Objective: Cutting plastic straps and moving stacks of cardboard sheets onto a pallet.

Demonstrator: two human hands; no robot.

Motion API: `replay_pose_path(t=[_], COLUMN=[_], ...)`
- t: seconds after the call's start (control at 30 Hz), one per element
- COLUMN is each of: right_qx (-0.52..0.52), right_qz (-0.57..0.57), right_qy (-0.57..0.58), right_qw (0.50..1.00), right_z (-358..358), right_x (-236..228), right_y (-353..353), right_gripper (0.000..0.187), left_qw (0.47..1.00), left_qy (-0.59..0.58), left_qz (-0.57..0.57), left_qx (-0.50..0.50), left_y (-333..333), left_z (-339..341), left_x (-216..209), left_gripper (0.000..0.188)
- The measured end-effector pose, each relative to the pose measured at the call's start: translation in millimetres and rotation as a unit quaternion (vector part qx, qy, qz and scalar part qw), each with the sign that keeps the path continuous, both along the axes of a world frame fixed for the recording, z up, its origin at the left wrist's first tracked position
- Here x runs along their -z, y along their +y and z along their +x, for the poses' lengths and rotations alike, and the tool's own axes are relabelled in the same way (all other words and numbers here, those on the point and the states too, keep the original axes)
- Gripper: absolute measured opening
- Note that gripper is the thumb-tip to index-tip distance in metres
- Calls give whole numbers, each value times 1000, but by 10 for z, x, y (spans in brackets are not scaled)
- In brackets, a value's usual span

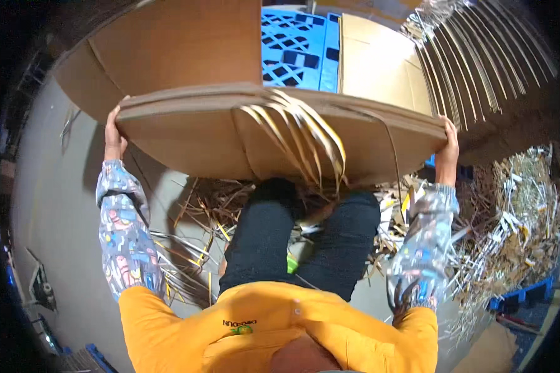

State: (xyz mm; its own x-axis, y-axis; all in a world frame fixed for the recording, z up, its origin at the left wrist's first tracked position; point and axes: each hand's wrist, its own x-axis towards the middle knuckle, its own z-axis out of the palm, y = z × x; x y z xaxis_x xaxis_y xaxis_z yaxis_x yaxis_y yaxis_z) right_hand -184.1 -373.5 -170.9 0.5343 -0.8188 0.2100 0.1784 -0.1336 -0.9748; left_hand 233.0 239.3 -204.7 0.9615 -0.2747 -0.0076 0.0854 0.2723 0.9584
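A thick bundle of flat brown cardboard sheets [180, 140] spans the space in front of my knees, its top edge level from side to side. My left hand [114, 133] is closed around its left end, and my right hand [448, 149] grips the right end. Narrow cardboard strips [317, 146] hang and curl out from the middle of the bundle. Creases run down its near face. Both forearms wear patterned grey sleeves and are stretched forward.
Beyond the bundle lies a blue plastic pallet [320, 53], with large cardboard sheets [186, 46] at its left and a cardboard stack [379, 68] at its right. Fringed cardboard edges [479, 62] rise at far right. Heaped scrap strips [510, 230] cover the right floor; more litter surrounds my legs.
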Motion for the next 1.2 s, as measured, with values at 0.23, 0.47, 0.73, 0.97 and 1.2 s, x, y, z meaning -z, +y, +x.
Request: replay_pose_path(t=[0.23,0.47,0.73,0.97,1.2], right_qx=[72,126,130,121,-158], right_qz=[-13,-84,-144,-404,-625], right_qy=[21,4,31,196,336], right_qw=[997,988,981,885,686], right_z=[79,175,-88,862,2047], right_x=[268,500,500,-524,-451], right_y=[-353,-506,-865,1294,2370], right_gripper=[41,34,40,62,94], left_qw=[992,948,620,662,641], left_qy=[106,-164,-515,-477,-476], left_qz=[30,272,548,546,565], left_qx=[-57,3,224,192,207], left_y=[7,93,-1315,-1211,-1598], left_z=[29,195,-488,-531,-601], left_x=[40,-326,-725,-686,-688], left_gripper=[42,51,86,66,63])
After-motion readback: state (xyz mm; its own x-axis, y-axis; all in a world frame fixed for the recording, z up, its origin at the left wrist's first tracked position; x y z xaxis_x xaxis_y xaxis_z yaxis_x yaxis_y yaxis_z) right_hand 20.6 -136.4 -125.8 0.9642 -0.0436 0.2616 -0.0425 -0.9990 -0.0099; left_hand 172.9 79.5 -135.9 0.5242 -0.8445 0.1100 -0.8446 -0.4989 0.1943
